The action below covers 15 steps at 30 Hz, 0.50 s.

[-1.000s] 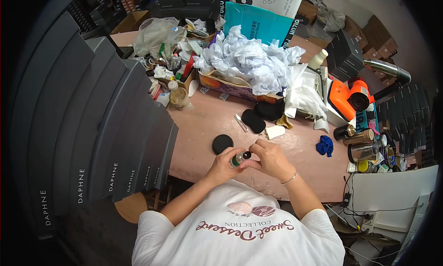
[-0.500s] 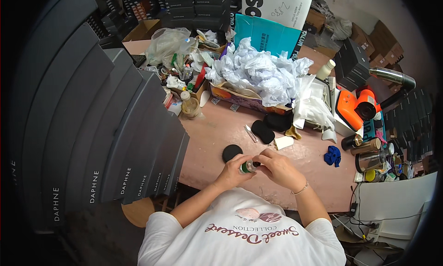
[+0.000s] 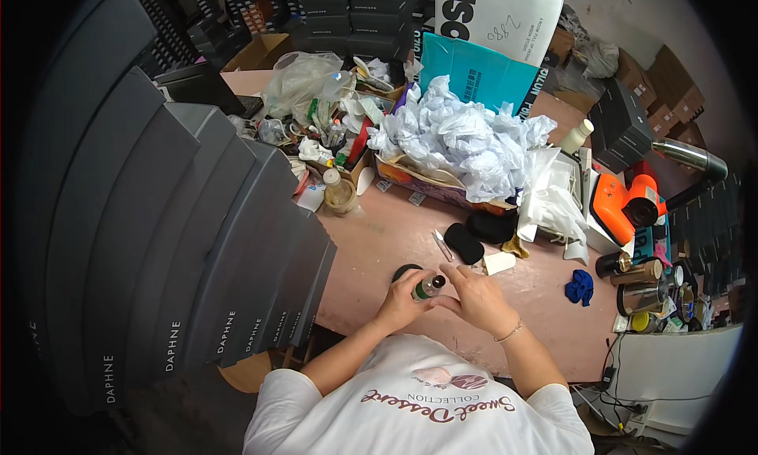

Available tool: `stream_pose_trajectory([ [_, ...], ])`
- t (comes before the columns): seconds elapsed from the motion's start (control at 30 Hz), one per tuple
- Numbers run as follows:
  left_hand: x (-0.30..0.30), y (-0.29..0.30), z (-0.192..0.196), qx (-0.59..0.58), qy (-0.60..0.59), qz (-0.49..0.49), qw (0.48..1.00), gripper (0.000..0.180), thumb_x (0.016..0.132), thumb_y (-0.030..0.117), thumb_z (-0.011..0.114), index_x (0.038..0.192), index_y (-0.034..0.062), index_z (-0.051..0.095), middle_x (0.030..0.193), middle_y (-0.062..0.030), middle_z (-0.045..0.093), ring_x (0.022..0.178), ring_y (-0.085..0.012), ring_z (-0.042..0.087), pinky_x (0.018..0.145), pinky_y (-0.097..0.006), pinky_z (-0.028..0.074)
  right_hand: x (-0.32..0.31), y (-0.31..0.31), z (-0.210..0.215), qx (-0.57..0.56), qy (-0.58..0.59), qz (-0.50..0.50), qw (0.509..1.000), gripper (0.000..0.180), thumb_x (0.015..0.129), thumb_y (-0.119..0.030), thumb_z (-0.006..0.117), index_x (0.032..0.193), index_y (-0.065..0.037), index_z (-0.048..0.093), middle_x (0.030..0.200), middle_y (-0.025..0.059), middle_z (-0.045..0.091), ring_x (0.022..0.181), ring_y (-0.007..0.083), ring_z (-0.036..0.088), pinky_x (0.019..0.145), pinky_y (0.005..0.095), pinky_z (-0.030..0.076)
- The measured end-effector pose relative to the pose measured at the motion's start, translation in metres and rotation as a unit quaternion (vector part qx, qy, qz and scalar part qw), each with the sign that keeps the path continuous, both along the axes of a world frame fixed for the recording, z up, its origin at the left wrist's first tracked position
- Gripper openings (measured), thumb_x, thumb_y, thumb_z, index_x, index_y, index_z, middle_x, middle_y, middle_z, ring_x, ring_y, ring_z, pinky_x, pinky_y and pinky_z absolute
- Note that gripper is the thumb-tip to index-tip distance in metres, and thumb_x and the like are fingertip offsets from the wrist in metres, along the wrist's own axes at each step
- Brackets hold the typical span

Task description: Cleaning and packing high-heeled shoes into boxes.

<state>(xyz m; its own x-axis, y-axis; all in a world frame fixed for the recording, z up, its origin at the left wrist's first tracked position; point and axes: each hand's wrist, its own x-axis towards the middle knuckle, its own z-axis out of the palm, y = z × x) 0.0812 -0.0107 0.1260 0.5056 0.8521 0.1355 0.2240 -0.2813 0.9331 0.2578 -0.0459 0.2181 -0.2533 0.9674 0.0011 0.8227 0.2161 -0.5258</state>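
Observation:
My left hand (image 3: 400, 303) is wrapped round a small clear bottle (image 3: 424, 290) with a green label and a dark cap, held above the near part of the table. My right hand (image 3: 483, 303) is beside the bottle with thumb and fingers spread apart; the thumb is close to the bottle, and I cannot tell if it touches. Behind my left fingers lies a round black pad (image 3: 407, 268), partly hidden. Beyond my hands are a black oval pad (image 3: 464, 244), a slim pale tool (image 3: 442, 246) and a whitish block (image 3: 498, 263).
Tall dark shoebox stacks (image 3: 221, 242) wall off the left. At the back stands a carton (image 3: 426, 183) heaped with crumpled white paper (image 3: 474, 143). A cloudy bottle (image 3: 338, 193) stands left of it. On the right are an orange device (image 3: 612, 208) and a blue cloth (image 3: 579, 287).
My right fingers have come off the bottle's cap and spread apart. The bottle stays in my left hand. The whole view has shifted slightly, and my left hand now covers more of the round pad.

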Motion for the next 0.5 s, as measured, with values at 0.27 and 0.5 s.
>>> stream_pose_trajectory([
  [0.27, -0.007, 0.032, -0.006, -0.074, -0.022, -0.088, 0.993, 0.05, 0.069, 0.008, 0.077, 0.114, 0.0, 0.057, 0.106, -0.0143, 0.06, 0.097, -0.0284, 0.059, 0.084, -0.036, 0.047, 0.005, 0.029, -0.021, 0.022, 0.035, 0.086, 0.995, 0.029, 0.08, -0.01, 0.064, 0.108, -0.006, 0.058, 0.081, 0.0121, 0.058, 0.07, 0.0304, 0.061, 0.06, 0.0384, 0.048],
  [0.5, -0.008, 0.046, -0.02, -0.028, -0.002, 0.002, 1.0, 0.06, 0.07, 0.009, 0.078, 0.124, 0.0018, 0.052, 0.115, -0.0137, 0.056, 0.106, -0.0277, 0.057, 0.089, -0.034, 0.046, -0.002, 0.063, -0.036, 0.023, 0.084, 0.093, 0.992, 0.026, 0.079, -0.009, 0.064, 0.104, -0.003, 0.058, 0.08, 0.0151, 0.057, 0.071, 0.0332, 0.061, 0.061, 0.0395, 0.049],
])
